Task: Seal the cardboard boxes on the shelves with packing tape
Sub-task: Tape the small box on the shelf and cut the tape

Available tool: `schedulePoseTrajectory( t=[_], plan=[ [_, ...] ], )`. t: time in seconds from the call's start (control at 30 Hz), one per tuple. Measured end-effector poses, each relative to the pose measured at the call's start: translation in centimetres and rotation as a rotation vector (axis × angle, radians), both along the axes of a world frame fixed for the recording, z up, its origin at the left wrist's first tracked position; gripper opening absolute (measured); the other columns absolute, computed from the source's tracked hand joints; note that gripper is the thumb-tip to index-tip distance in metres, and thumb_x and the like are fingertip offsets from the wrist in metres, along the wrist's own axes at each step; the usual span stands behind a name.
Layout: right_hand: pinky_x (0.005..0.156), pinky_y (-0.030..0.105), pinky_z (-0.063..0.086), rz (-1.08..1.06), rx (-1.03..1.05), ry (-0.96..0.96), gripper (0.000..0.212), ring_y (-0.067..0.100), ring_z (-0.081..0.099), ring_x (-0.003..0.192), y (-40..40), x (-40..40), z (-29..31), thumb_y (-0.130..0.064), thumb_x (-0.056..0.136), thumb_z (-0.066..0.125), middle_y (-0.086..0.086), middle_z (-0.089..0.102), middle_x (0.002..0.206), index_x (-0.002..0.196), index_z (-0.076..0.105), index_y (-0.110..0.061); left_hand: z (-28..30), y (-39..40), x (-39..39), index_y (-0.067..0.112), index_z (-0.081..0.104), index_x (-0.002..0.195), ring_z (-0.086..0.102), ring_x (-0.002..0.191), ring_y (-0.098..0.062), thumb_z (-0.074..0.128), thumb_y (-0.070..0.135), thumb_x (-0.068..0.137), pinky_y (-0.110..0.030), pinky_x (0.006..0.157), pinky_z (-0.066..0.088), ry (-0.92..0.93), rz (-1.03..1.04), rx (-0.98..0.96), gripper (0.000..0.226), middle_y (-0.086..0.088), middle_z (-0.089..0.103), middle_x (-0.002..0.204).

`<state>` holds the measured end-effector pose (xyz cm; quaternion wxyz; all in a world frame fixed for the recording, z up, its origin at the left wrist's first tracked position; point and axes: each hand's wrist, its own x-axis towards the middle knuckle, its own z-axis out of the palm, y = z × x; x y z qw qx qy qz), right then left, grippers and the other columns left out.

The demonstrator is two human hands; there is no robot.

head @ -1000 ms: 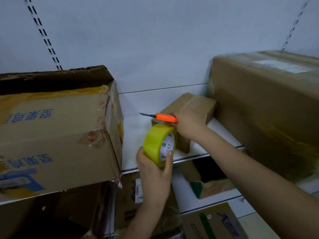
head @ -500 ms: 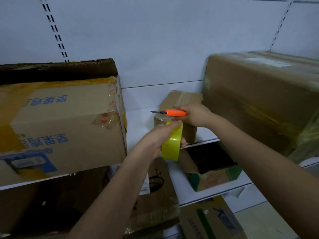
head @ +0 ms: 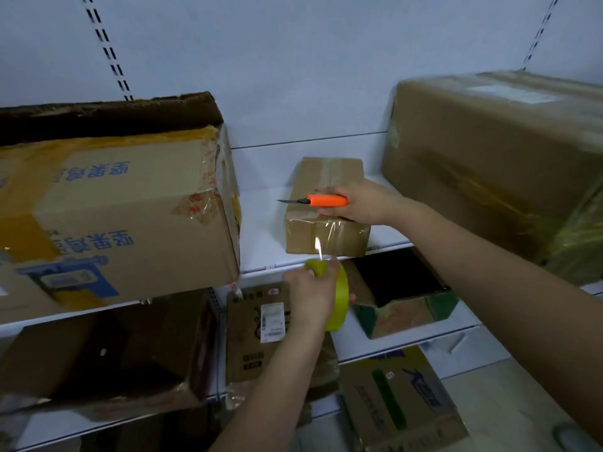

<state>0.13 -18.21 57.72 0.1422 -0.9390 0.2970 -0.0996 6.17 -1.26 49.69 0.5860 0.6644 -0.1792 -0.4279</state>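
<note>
Head view: small cardboard box (head: 326,223) sits at the shelf's (head: 261,203) front edge, a clear tape strip (head: 321,246) running down its front face to the yellow tape roll (head: 337,296). No writing on it can be read. Left hand (head: 310,298) grips the roll just below the edge. Right hand (head: 362,203) rests on the box top, gripping an orange knife (head: 321,200), blade out leftward.

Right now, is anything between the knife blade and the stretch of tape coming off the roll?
Nothing visible: the knife sits above the small box, with open air between it and the tape strip.
</note>
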Motion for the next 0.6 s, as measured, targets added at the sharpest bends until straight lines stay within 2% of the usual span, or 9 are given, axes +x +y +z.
schedulePoseTrajectory(
  t=[0.07, 0.13, 0.17, 0.23, 0.27, 0.33, 0.4, 0.47, 0.6],
  plan=[
    [0.072, 0.033, 0.043, 0.010, 0.010, -0.017, 0.027, 0.013, 0.057, 0.080, 0.5, -0.4, -0.1, -0.057, 0.091, 0.057, -0.010, 0.063, 0.086, 0.106, 0.062, -0.035, -0.2, 0.1, -0.1, 0.018, 0.033, 0.120, 0.073, 0.064, -0.019, 0.071, 0.026, 0.092, -0.030, 0.055, 0.058, -0.081, 0.045, -0.037, 0.048, -0.021, 0.062, 0.116],
    [0.068, 0.031, 0.037, 0.038, 0.017, -0.020, 0.018, 0.011, 0.056, 0.075, 1.1, -0.7, 0.3, -0.054, 0.092, 0.058, -0.012, 0.059, 0.080, 0.095, 0.056, -0.035, -0.1, -0.1, -0.3, 0.026, 0.033, 0.119, 0.072, 0.070, -0.033, 0.070, 0.017, 0.091, -0.039, 0.056, 0.059, 0.038, 0.011, -0.087, 0.047, -0.027, 0.062, 0.114],
    [0.069, 0.031, 0.036, 0.032, -0.018, -0.016, 0.019, 0.014, 0.058, 0.080, 1.4, -0.9, 0.7, -0.052, 0.093, 0.058, -0.014, 0.059, 0.087, 0.096, 0.055, -0.033, 0.0, -0.1, -0.4, 0.027, 0.034, 0.119, 0.071, 0.068, -0.035, 0.068, 0.013, 0.092, -0.037, 0.052, 0.058, 0.115, -0.014, -0.103, 0.045, -0.030, 0.062, 0.114],
    [0.068, 0.030, 0.035, -0.066, -0.227, -0.008, 0.027, 0.020, 0.060, 0.097, 2.5, -1.8, 2.0, -0.051, 0.095, 0.055, -0.007, 0.060, 0.110, 0.108, 0.058, -0.027, 0.0, -0.4, -0.5, 0.030, 0.037, 0.115, 0.069, 0.061, -0.036, 0.065, 0.011, 0.092, -0.033, 0.048, 0.054, 0.184, -0.032, -0.108, 0.041, -0.032, 0.063, 0.114],
    [0.065, 0.030, 0.036, -0.141, -0.351, -0.005, 0.034, 0.023, 0.061, 0.097, 3.4, -2.6, 2.8, -0.054, 0.095, 0.052, -0.002, 0.061, 0.110, 0.110, 0.058, -0.024, -0.2, -0.6, -0.6, 0.033, 0.038, 0.113, 0.069, 0.060, -0.037, 0.065, 0.012, 0.092, -0.032, 0.048, 0.053, 0.183, -0.037, -0.117, 0.040, -0.032, 0.063, 0.113],
    [0.060, 0.033, 0.037, -0.204, -0.479, -0.004, 0.045, 0.027, 0.062, 0.086, 5.8, -4.9, 3.8, -0.063, 0.092, 0.047, 0.002, 0.062, 0.093, 0.105, 0.055, -0.020, -0.3, -0.7, -0.6, 0.039, 0.041, 0.108, 0.071, 0.062, -0.040, 0.067, 0.017, 0.091, -0.032, 0.049, 0.053, 0.170, -0.054, -0.140, 0.038, -0.030, 0.065, 0.110],
    [0.059, 0.035, 0.042, -0.163, -0.385, 0.020, 0.049, 0.025, 0.059, 0.076, 8.1, -7.4, 4.0, -0.067, 0.089, 0.047, 0.000, 0.060, 0.085, 0.103, 0.051, -0.020, -0.2, -0.7, -0.7, 0.039, 0.042, 0.107, 0.071, 0.061, -0.040, 0.071, 0.019, 0.090, -0.034, 0.050, 0.053, 0.159, -0.062, -0.161, 0.039, -0.026, 0.067, 0.106],
    [0.057, 0.035, 0.043, -0.138, -0.255, 0.134, 0.047, 0.016, 0.052, 0.067, 9.5, -8.8, 3.7, -0.066, 0.089, 0.044, -0.004, 0.055, 0.079, 0.103, 0.047, -0.022, -0.2, -1.0, -0.7, 0.042, 0.044, 0.106, 0.072, 0.067, -0.042, 0.076, 0.024, 0.085, -0.039, 0.056, 0.057, 0.144, -0.054, -0.174, 0.043, -0.022, 0.068, 0.106],
    [0.054, 0.034, 0.033, -0.159, -0.272, 0.324, 0.050, 0.019, 0.048, 0.069, 9.5, -7.5, 2.2, -0.070, 0.092, 0.033, -0.002, 0.050, 0.079, 0.097, 0.044, -0.021, -2.8, -2.3, -0.4, 0.055, 0.050, 0.096, 0.070, 0.090, -0.043, 0.078, 0.049, 0.065, -0.063, 0.080, 0.056, 0.056, -0.009, -0.150, 0.042, -0.013, 0.072, 0.104]
  ],
)
